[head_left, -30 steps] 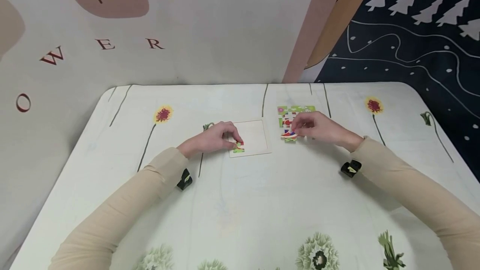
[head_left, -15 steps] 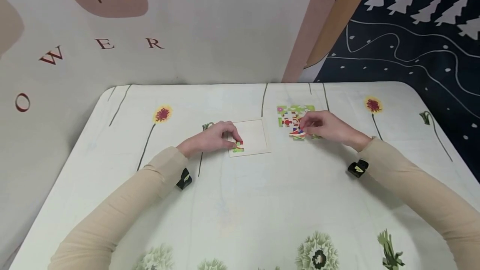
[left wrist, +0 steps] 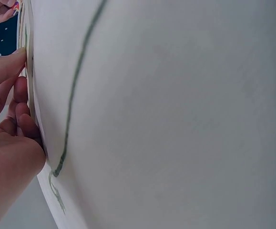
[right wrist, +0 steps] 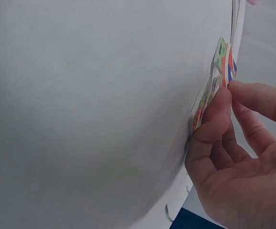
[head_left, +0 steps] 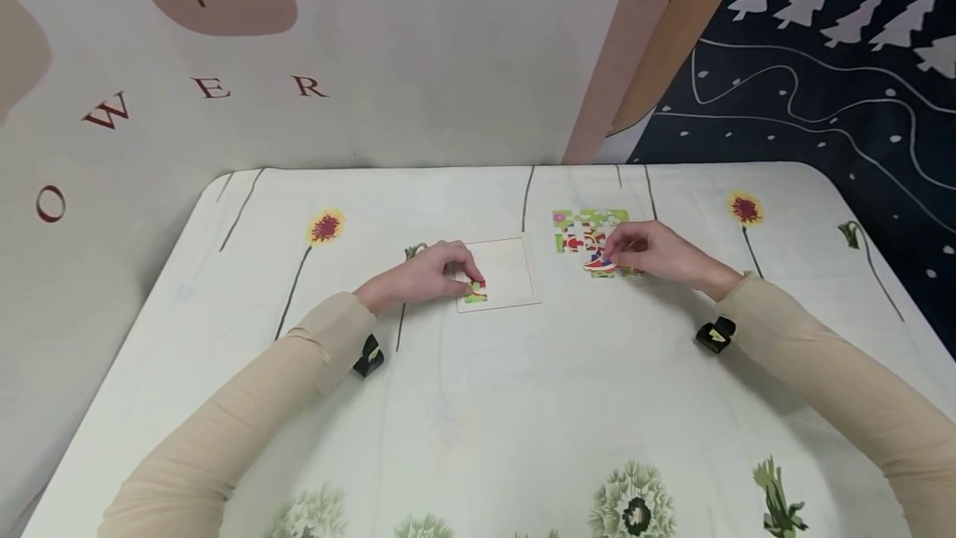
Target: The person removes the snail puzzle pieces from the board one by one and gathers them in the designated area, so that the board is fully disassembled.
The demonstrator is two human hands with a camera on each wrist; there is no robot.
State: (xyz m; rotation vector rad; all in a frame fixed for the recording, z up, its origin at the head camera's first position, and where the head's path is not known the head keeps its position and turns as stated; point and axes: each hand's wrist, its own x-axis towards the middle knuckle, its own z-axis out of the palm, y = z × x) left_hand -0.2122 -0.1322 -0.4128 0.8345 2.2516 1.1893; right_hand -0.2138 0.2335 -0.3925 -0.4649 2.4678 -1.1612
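Observation:
A flat pale puzzle tray (head_left: 504, 272) with a thin brown outline lies near the middle of the table. In its near left corner is a green, red and white puzzle piece (head_left: 474, 297). My left hand (head_left: 429, 275) has thumb and forefinger on that piece, the other fingers curled under; in the left wrist view the left fingers (left wrist: 6, 69) meet at the tray's edge. Further right, my right hand (head_left: 657, 254) pinches a red, white and blue puzzle piece (right wrist: 230, 62) between thumb and forefinger, raised above the others. The fingers partly hide the pieces behind.
Beyond the right hand, several loose puzzle pieces (head_left: 590, 218), mostly green and red, lie grouped on the table. The white tablecloth (head_left: 478, 405) bears printed flowers and stems. A pale wall (head_left: 448, 65) rises behind the table's far edge; a dark printed cloth (head_left: 836, 98) hangs at right.
My right hand has moved a little to the right with the pinched puzzle piece, uncovering more of the grouped pieces. My left hand has stayed on the tray's corner piece.

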